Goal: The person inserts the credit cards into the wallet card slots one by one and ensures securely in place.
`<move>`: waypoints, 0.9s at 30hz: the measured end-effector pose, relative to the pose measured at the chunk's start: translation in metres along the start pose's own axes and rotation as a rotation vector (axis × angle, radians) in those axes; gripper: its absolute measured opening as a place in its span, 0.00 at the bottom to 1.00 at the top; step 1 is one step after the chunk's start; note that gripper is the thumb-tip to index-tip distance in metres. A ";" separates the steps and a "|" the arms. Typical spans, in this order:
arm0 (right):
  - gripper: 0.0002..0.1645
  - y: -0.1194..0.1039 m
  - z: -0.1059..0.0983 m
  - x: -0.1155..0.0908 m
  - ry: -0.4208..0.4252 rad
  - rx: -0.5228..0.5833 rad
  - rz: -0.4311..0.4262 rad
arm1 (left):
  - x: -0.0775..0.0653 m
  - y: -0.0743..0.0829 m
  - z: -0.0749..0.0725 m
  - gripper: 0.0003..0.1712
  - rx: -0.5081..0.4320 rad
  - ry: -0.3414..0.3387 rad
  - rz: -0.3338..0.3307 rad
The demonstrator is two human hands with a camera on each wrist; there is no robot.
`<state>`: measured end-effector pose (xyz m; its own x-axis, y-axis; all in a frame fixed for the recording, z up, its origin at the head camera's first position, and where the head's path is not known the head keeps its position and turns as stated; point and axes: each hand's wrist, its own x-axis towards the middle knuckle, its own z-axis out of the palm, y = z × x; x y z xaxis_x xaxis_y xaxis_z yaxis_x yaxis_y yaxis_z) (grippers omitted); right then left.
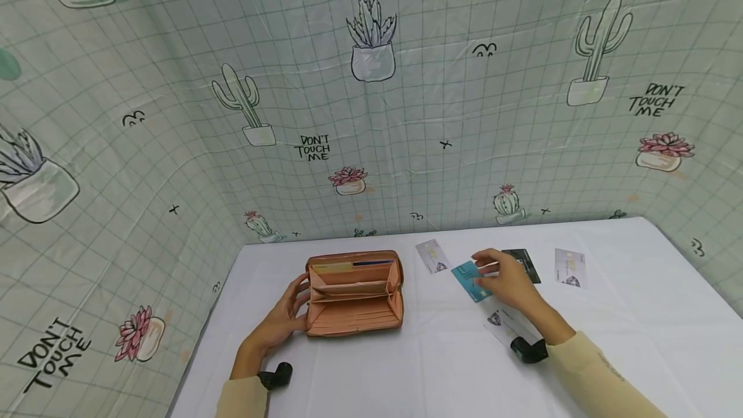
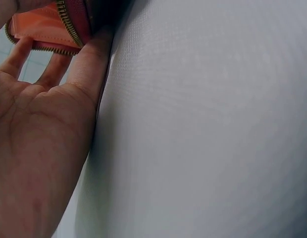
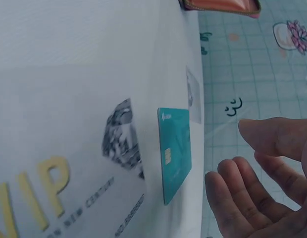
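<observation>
Head view: from where I stand, white table (image 1: 418, 373), cactus-print cloth (image 1: 418, 115) behind. Left hand (image 1: 278, 318) grips the left edge of the wallet (image 1: 355, 323), fingers bent. Right hand (image 1: 511, 279), right of the wallet, at the teal card (image 1: 469, 281), thumb and fingers parted. Wallet brown, gaping, compartments showing. Other cards, pale and black, also right of it.

Left wrist view: tabletop blurred; fingers against the wallet's brass-zipped side.

Right wrist view: fingers loosely spread, apart from the teal card; its chip shows. Wallet partly in view.
</observation>
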<state>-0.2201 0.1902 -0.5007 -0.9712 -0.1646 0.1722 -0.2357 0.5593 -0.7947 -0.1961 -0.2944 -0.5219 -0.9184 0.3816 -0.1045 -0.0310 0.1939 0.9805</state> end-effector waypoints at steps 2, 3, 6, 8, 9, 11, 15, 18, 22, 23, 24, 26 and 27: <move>0.26 0.003 -0.002 -0.001 0.008 -0.007 0.015 | 0.000 -0.001 0.000 0.62 -0.006 -0.003 0.000; 0.26 0.004 -0.002 -0.002 0.013 -0.013 0.020 | 0.000 -0.001 0.000 0.62 -0.009 -0.005 0.003; 0.27 0.007 -0.003 -0.002 0.025 -0.033 0.035 | 0.001 -0.002 -0.001 0.62 -0.016 -0.006 0.006; 0.28 0.009 -0.002 -0.003 0.021 -0.048 0.053 | 0.001 -0.003 -0.002 0.62 -0.014 -0.006 0.008; 0.29 0.010 -0.001 -0.003 0.020 -0.055 0.063 | 0.001 -0.003 -0.002 0.62 -0.010 -0.006 0.010; 0.31 0.012 0.000 -0.003 0.010 -0.066 0.086 | 0.001 -0.004 -0.002 0.62 -0.008 -0.007 0.012; 0.34 0.013 0.004 -0.003 -0.014 -0.080 0.127 | 0.002 -0.005 -0.003 0.62 -0.021 -0.016 0.017; 0.36 0.013 0.007 -0.003 -0.029 -0.089 0.147 | 0.003 -0.006 -0.002 0.63 -0.034 -0.021 0.025; 0.38 0.013 0.012 -0.002 -0.034 -0.112 0.152 | 0.003 -0.006 -0.002 0.63 -0.041 -0.023 0.028; 0.38 0.014 0.013 -0.001 -0.033 -0.120 0.152 | 0.002 -0.006 -0.002 0.63 -0.040 -0.022 0.026; 0.39 0.014 0.015 -0.001 -0.030 -0.130 0.155 | 0.002 -0.006 -0.002 0.63 -0.040 -0.020 0.023; 0.40 0.013 0.017 0.001 -0.023 -0.154 0.156 | 0.002 -0.005 -0.002 0.63 -0.036 -0.017 0.019; 0.41 0.013 0.018 0.001 -0.020 -0.168 0.159 | 0.002 -0.004 -0.002 0.64 -0.033 -0.013 0.014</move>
<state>-0.2236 0.1822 -0.5212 -0.9961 -0.0787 0.0398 -0.0839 0.7066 -0.7026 -0.1986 -0.2962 -0.5259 -0.9135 0.3962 -0.0926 -0.0313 0.1584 0.9869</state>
